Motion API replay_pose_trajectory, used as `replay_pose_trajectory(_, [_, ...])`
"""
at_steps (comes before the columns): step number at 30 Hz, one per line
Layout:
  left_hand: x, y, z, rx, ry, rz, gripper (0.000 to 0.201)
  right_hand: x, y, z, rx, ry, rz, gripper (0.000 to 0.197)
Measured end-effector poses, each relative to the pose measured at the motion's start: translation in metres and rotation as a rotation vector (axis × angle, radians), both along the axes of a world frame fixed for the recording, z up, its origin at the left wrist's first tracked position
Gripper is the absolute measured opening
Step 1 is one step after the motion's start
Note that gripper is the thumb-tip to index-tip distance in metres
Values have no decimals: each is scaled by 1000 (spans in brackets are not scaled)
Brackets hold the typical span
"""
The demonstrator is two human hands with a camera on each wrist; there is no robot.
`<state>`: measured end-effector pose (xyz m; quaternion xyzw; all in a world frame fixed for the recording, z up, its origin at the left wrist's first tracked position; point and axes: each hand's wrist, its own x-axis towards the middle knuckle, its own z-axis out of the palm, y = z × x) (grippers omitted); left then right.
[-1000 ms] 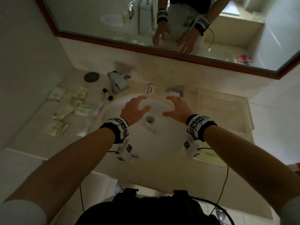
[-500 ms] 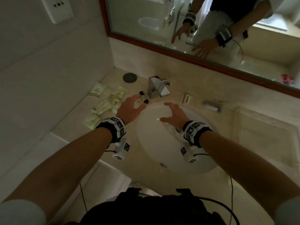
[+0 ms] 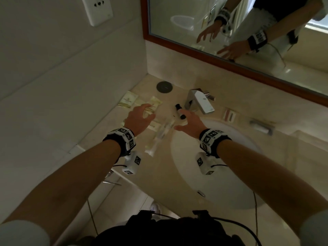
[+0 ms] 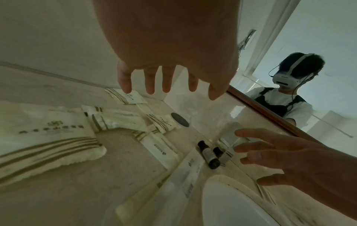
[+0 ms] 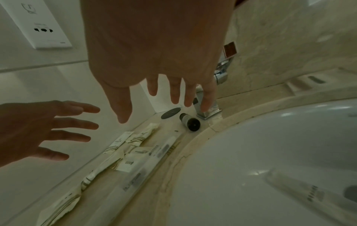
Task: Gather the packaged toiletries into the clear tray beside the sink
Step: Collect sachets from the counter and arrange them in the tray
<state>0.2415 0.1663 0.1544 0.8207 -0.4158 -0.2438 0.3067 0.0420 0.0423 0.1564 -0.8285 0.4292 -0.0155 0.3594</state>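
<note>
Sachets (image 3: 127, 100) are lying flat and scattered along the left end of the worktop (image 3: 99, 139), thin cream paper packets printed with olive stripes, their crimped edges overlapping one another. The left hand (image 3: 140, 118) is hovering just above them, its grip wide and holding nothing, fingers spread. Just to its right a long, glossy clear-wrapped packet (image 3: 162, 134) (likely a toothbrush, though it is too blurred to say) is running along the rim of the smooth white sink (image 3: 230, 174). Small dark cylindrical bottles (image 3: 179, 110) are lying on their sides beside the squared chrome tap (image 3: 200, 102). The right hand (image 3: 191, 124) is reaching over them, its grip also wide and empty. The clear tray is out of view here. This looks like the first reach; the next move seems to call for pinching or scooping the thin sachets off the polished stone.
</note>
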Motion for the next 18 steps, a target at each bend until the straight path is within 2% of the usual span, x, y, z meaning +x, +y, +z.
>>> replay_pose_trajectory(3, [15, -1, -6, 49, -34, 41, 49, 20, -2, -5, 2, 4, 22, 83])
replay_pose_trajectory(8, [36, -5, -18, 108, -26, 61, 45, 48, -7, -17, -19, 58, 57, 79])
replay_pose_trajectory(14, [53, -9, -35, 279, -72, 88, 46, 75, -5, -28, -33, 119, 91, 76])
replay_pose_trajectory(18, [64, -11, -41, 321, -103, 64, 48, 92, -4, -36, -56, 204, 111, 75])
